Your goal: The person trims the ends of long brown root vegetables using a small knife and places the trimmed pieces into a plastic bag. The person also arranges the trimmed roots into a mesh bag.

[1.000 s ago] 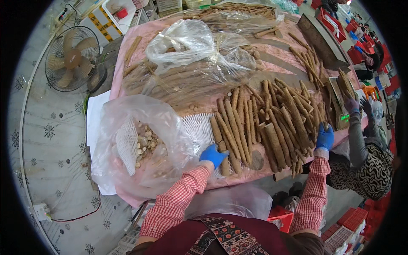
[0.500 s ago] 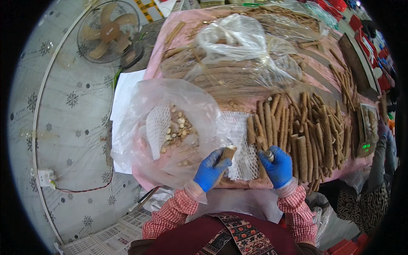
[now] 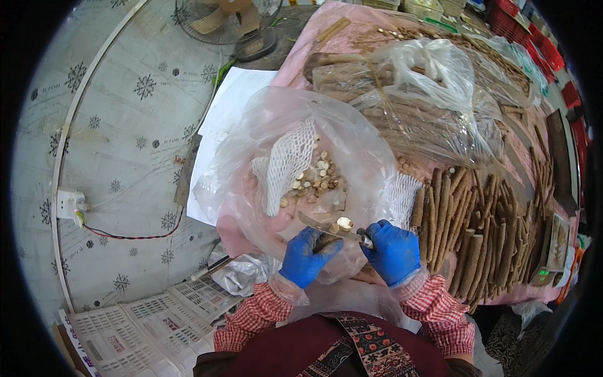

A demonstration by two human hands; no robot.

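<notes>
My left hand [image 3: 306,257], in a blue glove, is closed round a brown-skinned yam [image 3: 326,239]. A knife [image 3: 350,235] is gripped in my blue-gloved right hand [image 3: 394,252], its thin blade pointing left across the yam's end. A white-fleshed cut piece [image 3: 344,223] shows just beyond the blade; whether it is still joined to the yam I cannot tell. Both hands are at the near edge of a clear plastic bag [image 3: 370,144]. Inside it lie several cut yam ends [image 3: 323,179] and a white foam net sleeve [image 3: 290,163].
Right of my hands lies a pile of long yams [image 3: 468,232], beside a scale [image 3: 556,251]. More yams lie under clear plastic [image 3: 433,113] behind. A fan [image 3: 232,19] stands far left; a power socket [image 3: 70,204] is on the wall. Newspaper [image 3: 144,327] lies lower left.
My view has turned left. Both hands have come together over the bag's near edge, and the knife blade now lies across the yam's end.
</notes>
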